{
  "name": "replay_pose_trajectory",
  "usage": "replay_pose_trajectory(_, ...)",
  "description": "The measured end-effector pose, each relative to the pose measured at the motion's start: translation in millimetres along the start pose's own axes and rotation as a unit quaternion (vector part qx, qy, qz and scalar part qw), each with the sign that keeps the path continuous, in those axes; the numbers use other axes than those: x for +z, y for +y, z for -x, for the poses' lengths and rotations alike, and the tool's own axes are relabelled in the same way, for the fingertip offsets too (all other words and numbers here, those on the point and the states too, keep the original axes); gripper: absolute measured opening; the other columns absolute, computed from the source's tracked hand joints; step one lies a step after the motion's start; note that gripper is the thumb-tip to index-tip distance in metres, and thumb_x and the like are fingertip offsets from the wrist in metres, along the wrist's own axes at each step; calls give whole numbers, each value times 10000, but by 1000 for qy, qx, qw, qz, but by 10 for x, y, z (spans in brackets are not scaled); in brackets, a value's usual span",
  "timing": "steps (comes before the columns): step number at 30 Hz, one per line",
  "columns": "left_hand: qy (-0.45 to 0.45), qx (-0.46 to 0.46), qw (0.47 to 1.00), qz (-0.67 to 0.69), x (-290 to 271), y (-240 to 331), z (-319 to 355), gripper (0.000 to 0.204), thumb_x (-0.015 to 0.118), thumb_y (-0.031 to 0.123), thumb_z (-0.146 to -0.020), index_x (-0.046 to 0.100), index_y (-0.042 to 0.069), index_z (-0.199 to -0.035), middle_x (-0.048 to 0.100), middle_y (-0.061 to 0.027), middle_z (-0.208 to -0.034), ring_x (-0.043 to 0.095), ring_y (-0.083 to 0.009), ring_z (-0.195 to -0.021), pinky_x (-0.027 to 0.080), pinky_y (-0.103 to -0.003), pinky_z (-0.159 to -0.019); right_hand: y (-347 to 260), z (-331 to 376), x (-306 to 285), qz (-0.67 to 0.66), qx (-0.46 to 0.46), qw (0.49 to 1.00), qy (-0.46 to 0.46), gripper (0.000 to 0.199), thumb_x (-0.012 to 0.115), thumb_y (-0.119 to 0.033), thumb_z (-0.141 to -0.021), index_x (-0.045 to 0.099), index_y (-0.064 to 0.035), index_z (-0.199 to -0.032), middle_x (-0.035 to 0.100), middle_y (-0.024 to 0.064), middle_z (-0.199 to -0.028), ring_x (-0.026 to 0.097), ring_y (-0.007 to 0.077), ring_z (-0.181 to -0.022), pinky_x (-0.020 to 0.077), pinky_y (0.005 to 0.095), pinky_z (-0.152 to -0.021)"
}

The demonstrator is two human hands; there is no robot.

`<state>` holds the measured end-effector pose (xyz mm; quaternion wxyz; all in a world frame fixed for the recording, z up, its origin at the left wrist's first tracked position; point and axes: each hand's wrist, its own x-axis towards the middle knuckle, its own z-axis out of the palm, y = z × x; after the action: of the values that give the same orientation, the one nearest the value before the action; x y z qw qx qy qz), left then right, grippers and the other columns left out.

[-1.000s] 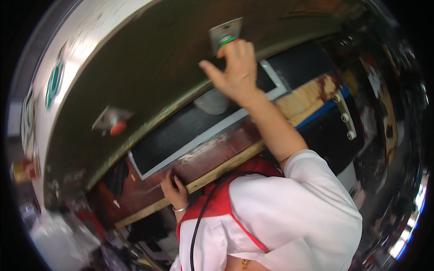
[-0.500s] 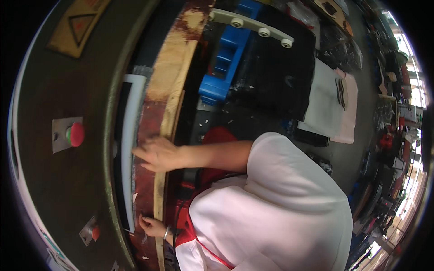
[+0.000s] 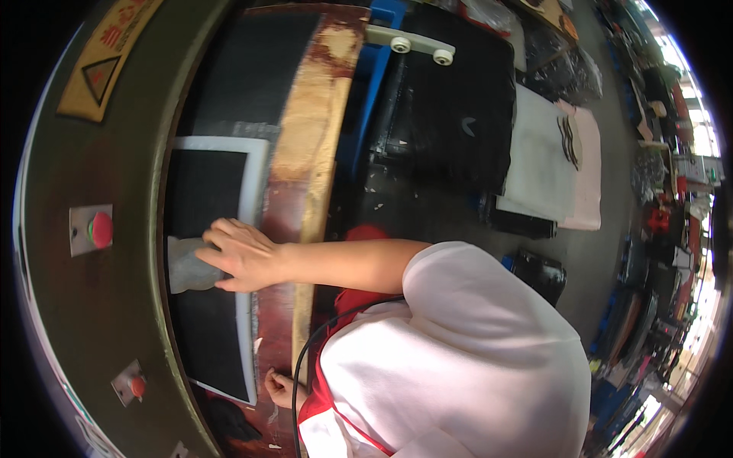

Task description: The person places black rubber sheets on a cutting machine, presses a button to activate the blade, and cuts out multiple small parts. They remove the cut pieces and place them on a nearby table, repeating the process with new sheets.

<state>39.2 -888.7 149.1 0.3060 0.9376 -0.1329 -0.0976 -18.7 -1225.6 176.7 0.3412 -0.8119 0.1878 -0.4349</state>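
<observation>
The step in hand is judged to be the handling of the flat grey piece (image 3: pixel 185 267) at its right end; for the next move, settled contact between fingertips and that end seems to be called for, with the piece kept flat. The grey piece is seen on the black panel (image 3: pixel 202 336), by the panel's left edge, along which the green machine housing (image 3: pixel 99 168) runs; it is placed roughly midway between the two right-hand corners of the pale border (image 3: pixel 250 183). The right hand (image 3: pixel 246 256) is held palm down just right of the piece, its fingers bent and partly over it; whether the piece is gripped cannot be told. The left hand (image 3: pixel 284 388) is loosely curled by the lower part of the red-brown board (image 3: pixel 286 210), outside the border; whether anything is pinched cannot be told.
</observation>
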Motion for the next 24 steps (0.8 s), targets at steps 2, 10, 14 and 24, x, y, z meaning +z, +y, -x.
replay_pose_trajectory(2,3,-62,998,4,-64,56,164,209,544,95,-947,670,-28,-1060,691,-114,-920,628,-185,-803,504,-304,-745,-55,-32,-39,34,31,987,-156,870,839,-332,-609,474,-53,-1348,425,336,-1287,356,508,-1265,435,509,-992)
replay_pose_trajectory(10,118,204,965,-112,-144,242,61,389,607,8,-830,600,26,-1218,581,-182,-1042,544,-341,-985,426,-403,-877,-101,385,-292,57,37,989,-130,822,882,-262,-499,575,-68,-1236,463,284,-1296,439,431,-1250,412,493,-1021)
replay_pose_trajectory(14,129,210,962,-115,-63,123,136,369,638,8,-824,631,46,-1191,524,-145,-947,510,-307,-894,424,-399,-822,4,179,-637,-343,354,862,-122,743,855,-128,-636,502,-44,-1284,598,172,-1195,576,235,-1122,445,342,-977)
replay_pose_trajectory(24,161,203,961,-95,-63,210,154,355,639,-8,-817,642,37,-1169,529,-151,-961,512,-308,-900,428,-398,-815,303,47,-941,180,16,979,-94,828,885,-181,-507,537,-57,-1248,514,193,-1267,479,383,-1196,410,433,-1017)
